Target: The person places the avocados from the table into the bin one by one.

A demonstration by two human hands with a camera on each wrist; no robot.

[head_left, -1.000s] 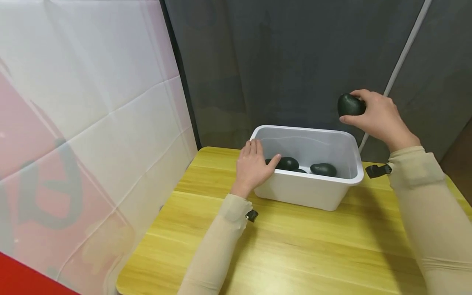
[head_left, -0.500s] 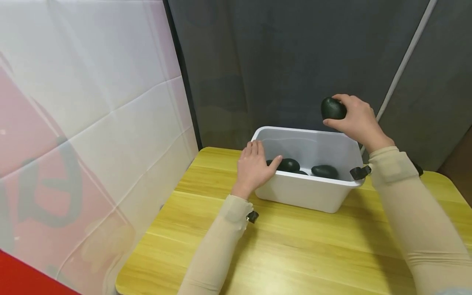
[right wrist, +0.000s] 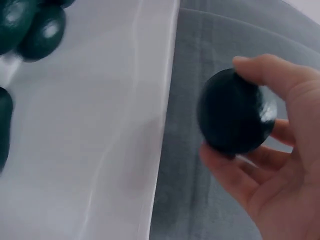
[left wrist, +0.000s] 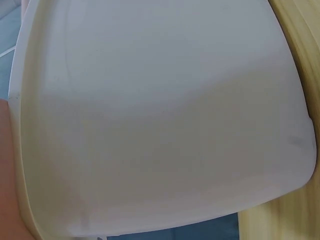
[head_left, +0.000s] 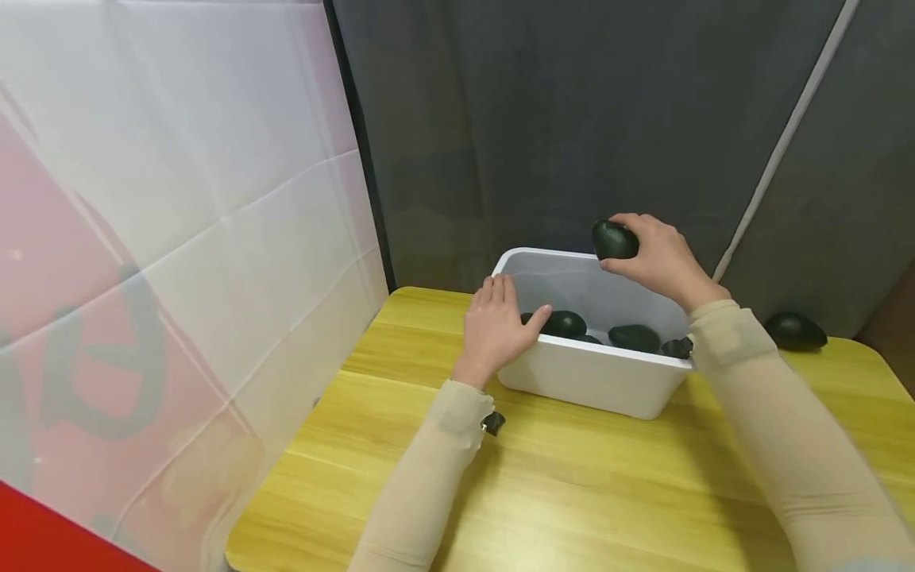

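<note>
A white plastic bin (head_left: pixel 586 381) stands on the yellow wooden table (head_left: pixel 572 492). Inside it lie dark green avocados (head_left: pixel 565 323), one more (head_left: pixel 635 338) to the right. My right hand (head_left: pixel 661 258) grips another dark avocado (head_left: pixel 613 240) above the bin's far rim; the right wrist view shows that avocado (right wrist: pixel 235 112) pinched between thumb and fingers beside the bin's wall (right wrist: pixel 100 140). My left hand (head_left: pixel 496 326) rests on the bin's near left corner, thumb over the rim. The left wrist view shows only the bin's outer wall (left wrist: pixel 160 120).
One more avocado (head_left: pixel 795 330) lies on the table at the far right, behind my right arm. A white and pink sheet (head_left: pixel 171 262) hangs close on the left, a dark curtain (head_left: pixel 572 119) behind the table. Bare tabletop stretches in front of the bin.
My right hand has carried the avocado leftwards and down, from right of the bin to above its far rim. The left hand has stayed on the bin.
</note>
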